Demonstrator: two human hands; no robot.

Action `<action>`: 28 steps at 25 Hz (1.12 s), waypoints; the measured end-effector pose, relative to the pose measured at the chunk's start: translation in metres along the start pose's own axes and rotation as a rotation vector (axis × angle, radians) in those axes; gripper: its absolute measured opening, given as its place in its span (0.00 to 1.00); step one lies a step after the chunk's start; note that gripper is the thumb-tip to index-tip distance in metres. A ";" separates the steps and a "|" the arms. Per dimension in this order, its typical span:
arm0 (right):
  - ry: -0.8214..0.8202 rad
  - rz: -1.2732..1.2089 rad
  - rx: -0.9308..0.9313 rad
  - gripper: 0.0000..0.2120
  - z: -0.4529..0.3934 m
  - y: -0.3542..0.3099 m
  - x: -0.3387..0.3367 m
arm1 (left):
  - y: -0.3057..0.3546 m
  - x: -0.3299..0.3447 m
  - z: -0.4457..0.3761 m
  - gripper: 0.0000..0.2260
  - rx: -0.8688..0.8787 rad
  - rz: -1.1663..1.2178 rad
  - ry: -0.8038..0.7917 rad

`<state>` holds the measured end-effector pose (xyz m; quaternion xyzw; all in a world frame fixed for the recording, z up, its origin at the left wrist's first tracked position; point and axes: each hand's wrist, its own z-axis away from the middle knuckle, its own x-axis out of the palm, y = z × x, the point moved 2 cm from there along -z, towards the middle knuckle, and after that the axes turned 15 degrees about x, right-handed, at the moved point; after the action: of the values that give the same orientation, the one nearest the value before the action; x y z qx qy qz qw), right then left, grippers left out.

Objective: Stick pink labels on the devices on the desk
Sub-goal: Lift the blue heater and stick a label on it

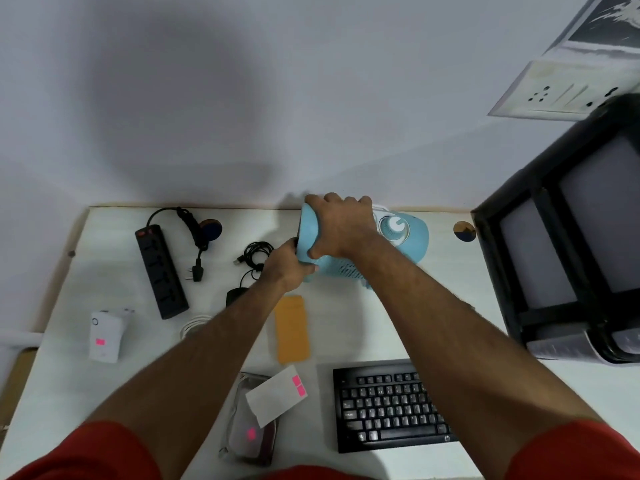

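Observation:
A light blue device [412, 244] with a white dial lies at the back of the white desk [467, 327]. My right hand [341, 226] grips its left end from above, fingers curled over the far edge. My left hand [289, 266] holds the same end lower down, thumb on its perforated side. A white backing sheet [273, 396] with two pink labels [299, 385] lies near the front. A white adapter [105, 336] and a clear-cased gadget [251, 433] each carry a pink label.
A black power strip [161, 271] with its plug, a coiled black cable [256, 254], a black mouse [235, 294], an orange phone case [291, 329] and a black keyboard [388, 407] lie on the desk. A black computer tower [568, 244] stands at the right, against the wall.

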<state>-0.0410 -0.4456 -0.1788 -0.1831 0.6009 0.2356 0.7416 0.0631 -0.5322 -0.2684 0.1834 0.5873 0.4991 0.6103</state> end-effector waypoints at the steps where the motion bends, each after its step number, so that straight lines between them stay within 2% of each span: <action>1: -0.018 0.019 -0.003 0.44 0.001 -0.007 0.001 | -0.005 0.000 0.004 0.21 -0.005 0.018 -0.009; 6: -0.034 0.097 0.015 0.42 0.015 -0.029 0.009 | -0.020 0.002 0.020 0.18 -0.009 0.096 -0.020; 17: -0.116 -0.007 0.130 0.45 0.052 -0.039 0.020 | -0.036 0.001 0.045 0.14 0.006 0.046 -0.140; 22: -0.022 -0.034 0.135 0.47 0.041 -0.011 0.025 | -0.023 0.018 0.024 0.21 0.041 0.001 -0.070; 28: 0.047 0.006 0.101 0.44 0.016 0.003 0.030 | -0.021 0.032 -0.003 0.22 -0.021 0.048 -0.031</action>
<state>-0.0244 -0.4302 -0.2043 -0.1491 0.6299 0.2027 0.7347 0.0629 -0.5163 -0.3029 0.1989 0.5679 0.5167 0.6091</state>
